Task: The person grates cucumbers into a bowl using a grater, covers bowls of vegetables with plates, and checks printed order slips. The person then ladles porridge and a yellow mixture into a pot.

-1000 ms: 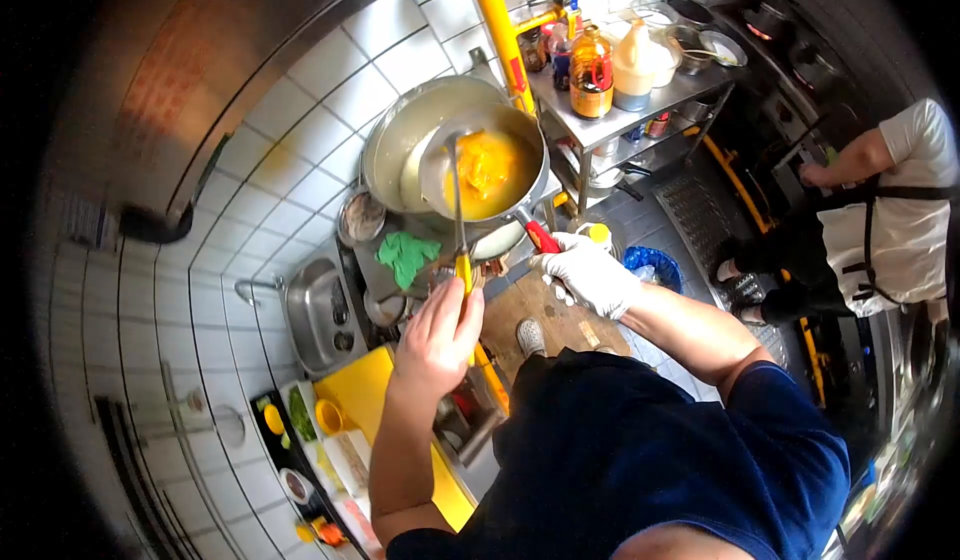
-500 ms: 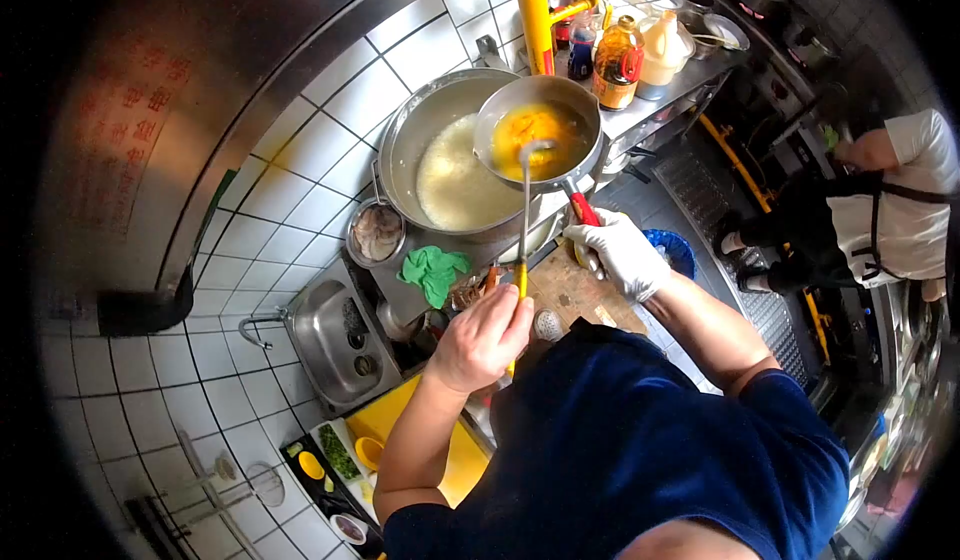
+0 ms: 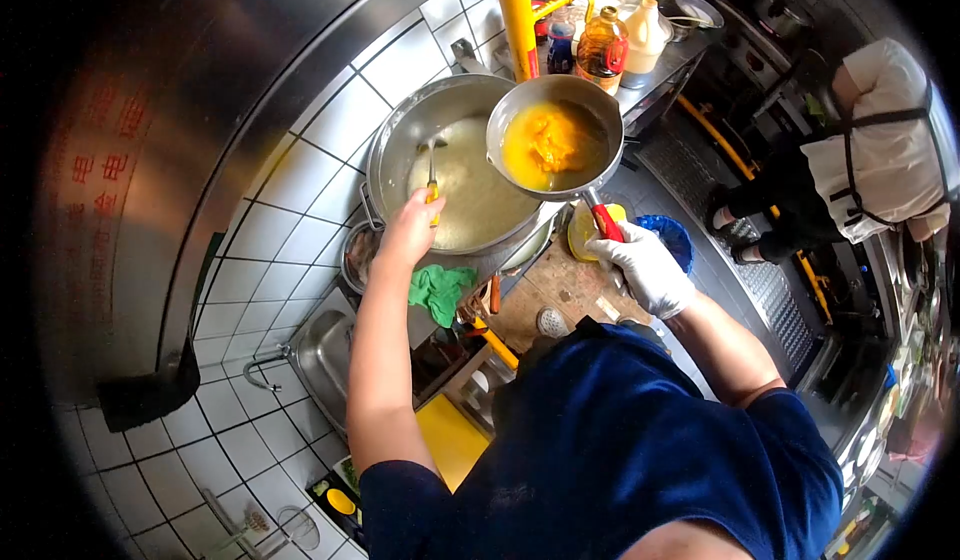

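My left hand [image 3: 408, 228], bare, is closed around the yellow handle of a ladle [image 3: 432, 172]. The ladle's head is down inside a large metal pot [image 3: 398, 135] that holds cloudy, pale liquid. In a white glove, my right hand [image 3: 648, 272] grips the red handle of a saucepan [image 3: 500, 120]. That saucepan is held over the right part of the big pot, roughly level. Inside it lies a bright orange-yellow mass [image 3: 550, 145] in yellowish liquid. Below my left hand, a green cloth [image 3: 440, 292] is crumpled on the counter edge.
A yellow pipe [image 3: 515, 20] rises behind the pots. Bottles, including an oil bottle [image 3: 602, 50], stand on the back counter. A sink [image 3: 325, 360] is at lower left. On the right, a person in a white top [image 3: 890, 140] stands by stoves. A blue-lined bin [image 3: 668, 242] sits near my right hand.
My left hand has moved forward and left, taking the ladle out of the saucepan and into the large pot. The saucepan remains held over the pot's right side.
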`<state>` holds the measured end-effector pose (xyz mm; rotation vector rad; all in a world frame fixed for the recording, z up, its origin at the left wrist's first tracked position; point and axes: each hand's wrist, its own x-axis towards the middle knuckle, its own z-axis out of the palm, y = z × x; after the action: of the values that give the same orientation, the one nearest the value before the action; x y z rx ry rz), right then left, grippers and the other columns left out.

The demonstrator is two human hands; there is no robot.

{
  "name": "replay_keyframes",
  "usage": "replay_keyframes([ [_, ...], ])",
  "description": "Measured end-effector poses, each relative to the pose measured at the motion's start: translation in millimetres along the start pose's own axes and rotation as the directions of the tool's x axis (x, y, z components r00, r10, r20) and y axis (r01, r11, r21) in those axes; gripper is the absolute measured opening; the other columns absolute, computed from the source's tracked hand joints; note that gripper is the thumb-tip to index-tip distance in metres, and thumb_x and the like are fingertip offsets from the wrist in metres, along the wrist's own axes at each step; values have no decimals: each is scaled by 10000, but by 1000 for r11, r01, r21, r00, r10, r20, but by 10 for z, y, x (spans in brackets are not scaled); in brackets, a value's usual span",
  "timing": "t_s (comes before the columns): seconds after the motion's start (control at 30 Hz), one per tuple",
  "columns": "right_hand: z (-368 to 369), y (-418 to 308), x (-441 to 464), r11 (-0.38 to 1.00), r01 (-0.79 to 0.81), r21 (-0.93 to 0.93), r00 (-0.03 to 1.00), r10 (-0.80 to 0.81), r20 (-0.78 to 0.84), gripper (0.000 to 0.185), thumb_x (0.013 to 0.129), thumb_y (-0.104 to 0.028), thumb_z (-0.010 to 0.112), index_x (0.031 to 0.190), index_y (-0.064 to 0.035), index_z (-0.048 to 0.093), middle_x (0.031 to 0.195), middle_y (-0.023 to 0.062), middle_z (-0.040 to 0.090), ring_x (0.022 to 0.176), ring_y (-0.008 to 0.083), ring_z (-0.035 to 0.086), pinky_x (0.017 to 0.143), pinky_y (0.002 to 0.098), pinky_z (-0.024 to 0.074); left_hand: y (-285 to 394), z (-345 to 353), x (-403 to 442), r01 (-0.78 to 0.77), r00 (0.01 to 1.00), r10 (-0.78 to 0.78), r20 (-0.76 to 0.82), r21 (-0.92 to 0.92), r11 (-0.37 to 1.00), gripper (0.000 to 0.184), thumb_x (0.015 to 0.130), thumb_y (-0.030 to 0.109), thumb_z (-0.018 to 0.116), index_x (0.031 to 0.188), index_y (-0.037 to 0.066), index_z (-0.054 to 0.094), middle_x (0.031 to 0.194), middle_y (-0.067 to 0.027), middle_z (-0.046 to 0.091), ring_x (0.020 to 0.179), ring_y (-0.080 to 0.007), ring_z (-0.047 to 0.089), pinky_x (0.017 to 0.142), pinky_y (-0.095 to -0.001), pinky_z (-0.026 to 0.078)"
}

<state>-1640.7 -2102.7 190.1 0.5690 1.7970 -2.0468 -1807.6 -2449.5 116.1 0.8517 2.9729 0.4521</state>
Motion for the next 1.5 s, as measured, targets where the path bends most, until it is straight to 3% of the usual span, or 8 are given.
replay_keyframes([
  [0.17,6,-24,-65,998,-45,52,999,45,0,160,939,-181,698,1044,-82,627,621,-51,502,456,47,435,437,217,333,-129,287,238,186,894,-326,-307,-409,893,233,938,116,642,1098,-45,696,1086,-229,707,928,-312,741,829,-395,590],
  [0.27,-6,-42,-61,999,-36,16,999,36,19,166,964,-191,664,922,-62,569,610,-18,520,463,77,490,443,238,384,-211,335,340,53,622,-783,10,-998,30,265,955,112,602,1128,-87,629,1019,-259,691,900,-371,735,820,-405,620],
  [0.43,-22,-76,-67,998,-54,22,998,54,25,185,963,-194,665,919,-61,545,641,-16,521,459,83,500,439,243,404,16,5,140,-154,409,-903,133,-965,-211,380,949,115,540,1184,-177,471,1099,-338,601,1060,-446,677,972,-470,593],
  [0.83,-14,-34,11,996,36,-76,998,-32,58,178,966,-231,645,930,-69,580,646,-16,539,491,87,505,447,244,406,1738,-948,-875,-316,691,-533,-488,-867,384,286,985,55,552,1237,-77,560,1130,-252,670,1017,-396,708,939,-447,589],
  [0.93,13,28,63,999,18,-45,997,-15,72,167,964,-226,649,962,-68,597,659,-16,542,486,87,498,445,246,401,1823,-833,-940,-302,912,100,-397,-486,820,277,931,-16,611,1199,-80,637,1133,-263,667,1029,-368,715,924,-405,599],
  [1.03,18,39,110,1000,21,-24,997,-19,77,168,963,-223,651,969,-64,599,665,-16,542,485,86,496,443,247,402,1713,-788,-831,-619,744,627,-231,116,777,291,850,10,711,1126,-75,673,1163,-277,634,1023,-399,695,884,-415,616],
  [1.37,-24,20,5,999,-1,-50,998,4,58,173,970,-219,652,946,-70,567,675,-19,522,481,80,493,425,245,406,634,-402,-79,18,939,-45,-340,-81,997,241,900,55,671,1126,-19,711,1079,-217,702,979,-347,702,854,-387,584],
  [1.5,-15,-5,-47,999,12,-31,999,-11,41,189,974,-223,657,933,-70,554,665,-17,516,472,80,488,415,246,403,11,369,561,285,830,-414,-374,-354,891,229,924,94,647,1093,-51,701,1015,-215,706,875,-325,726,772,-361,600],
])
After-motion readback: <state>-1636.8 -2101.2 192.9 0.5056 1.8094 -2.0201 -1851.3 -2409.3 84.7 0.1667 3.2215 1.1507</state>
